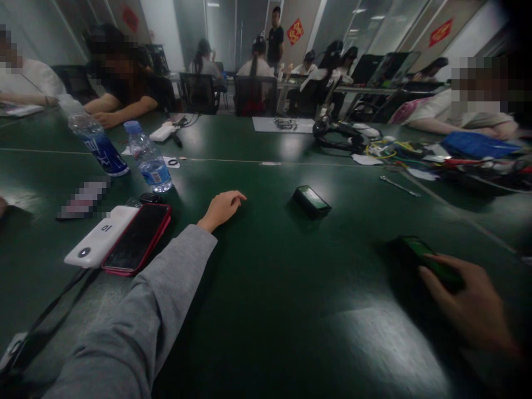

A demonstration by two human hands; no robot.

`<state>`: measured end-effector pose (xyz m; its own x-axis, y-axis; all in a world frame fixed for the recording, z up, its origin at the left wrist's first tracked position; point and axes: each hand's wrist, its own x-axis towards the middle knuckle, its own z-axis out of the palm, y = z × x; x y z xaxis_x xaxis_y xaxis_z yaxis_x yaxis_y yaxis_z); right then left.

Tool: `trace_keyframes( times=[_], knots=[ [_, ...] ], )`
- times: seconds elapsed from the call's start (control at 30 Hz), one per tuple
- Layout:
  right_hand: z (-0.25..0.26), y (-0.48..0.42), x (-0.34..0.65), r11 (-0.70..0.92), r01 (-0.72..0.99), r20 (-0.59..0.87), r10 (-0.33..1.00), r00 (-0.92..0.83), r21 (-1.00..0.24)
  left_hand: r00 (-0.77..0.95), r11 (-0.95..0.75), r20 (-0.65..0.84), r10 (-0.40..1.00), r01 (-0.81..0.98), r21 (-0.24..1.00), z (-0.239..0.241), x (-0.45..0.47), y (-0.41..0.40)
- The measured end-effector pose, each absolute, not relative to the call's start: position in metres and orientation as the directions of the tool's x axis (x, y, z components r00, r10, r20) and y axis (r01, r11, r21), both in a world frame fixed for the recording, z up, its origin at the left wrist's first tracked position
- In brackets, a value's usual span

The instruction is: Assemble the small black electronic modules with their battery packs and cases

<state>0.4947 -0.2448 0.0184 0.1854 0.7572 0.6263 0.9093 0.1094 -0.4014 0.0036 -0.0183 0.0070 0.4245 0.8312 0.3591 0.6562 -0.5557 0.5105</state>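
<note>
In the head view, gripping a motion-blurred dark device [428, 257] in the right hand [471, 296], nearer than and right of the small black box [311, 200]: clamped between thumb and fingers, with underside hidden and wrist lost in shadow. Extending the left hand [222, 210] left of that box, with fingers bent and overlapping; cannot tell whether together or apart.

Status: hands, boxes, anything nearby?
Right hand gripping near box. Left hand loosely curled, nothing visible in it. Far box between hands. Metal tool beyond near box.
</note>
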Motion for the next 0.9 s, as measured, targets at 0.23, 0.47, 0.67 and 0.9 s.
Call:
trace_keyframes(
  times=[0.23,0.47,0.67,0.9],
  knots=[
    [0.027,-0.182,0.358,0.46,0.754,0.401,0.872,-0.282,-0.47,0.415,-0.543,0.35,0.84,0.671,0.505,0.005,0.002,-0.017],
    [0.023,-0.112,0.246,0.593,0.644,0.514,0.788,-0.34,-0.483,0.397,-0.528,0.351,0.848,0.691,0.494,0.005,0.004,-0.018],
    [0.021,-0.101,0.234,0.624,0.647,0.466,0.773,-0.43,-0.439,0.394,-0.533,0.367,0.843,0.707,0.465,0.006,0.007,-0.019],
    [0.019,-0.104,0.237,0.612,0.657,0.447,0.784,-0.432,-0.44,0.413,-0.536,0.349,0.841,0.718,0.443,0.006,0.006,-0.017]
  ],
)
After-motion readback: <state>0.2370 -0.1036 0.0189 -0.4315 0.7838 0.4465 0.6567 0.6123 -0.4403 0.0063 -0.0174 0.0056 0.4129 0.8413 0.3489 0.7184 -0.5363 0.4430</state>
